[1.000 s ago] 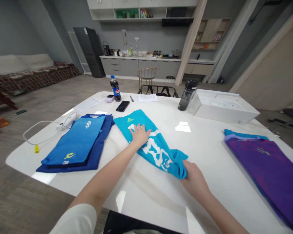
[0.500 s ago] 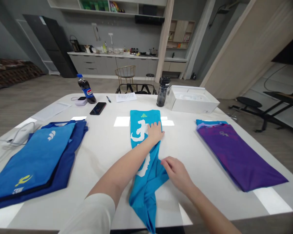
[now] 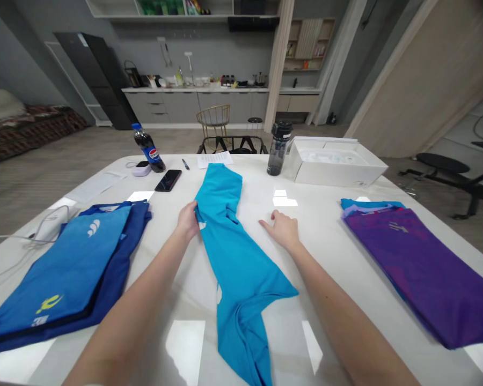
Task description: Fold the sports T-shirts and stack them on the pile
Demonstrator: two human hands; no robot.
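Observation:
A turquoise T-shirt (image 3: 233, 252) lies lengthwise on the white table in front of me, its plain side mostly up. Small bits of white print peek out along its left edge. Its near end is bunched in creases, and a pointed flap sticks out to the right. My left hand (image 3: 189, 220) grips the shirt's upper left edge, fingertips partly under the cloth. To the right of the shirt, my right hand (image 3: 282, 228) hovers over the table, apart from the fabric, fingers loosely bent and apart with nothing in them.
Folded blue shirts (image 3: 76, 257) lie at left, a folded purple shirt (image 3: 414, 268) at right. Along the back stand a cola bottle (image 3: 148, 149), a phone (image 3: 168, 180), a dark tumbler (image 3: 279, 150) and a white box (image 3: 338, 163). A cable (image 3: 24, 237) runs at far left.
The shirt has been turned over, so its large white print is now mostly hidden. My left hand moved left to its edge; my right hand let go of the cloth and moved up.

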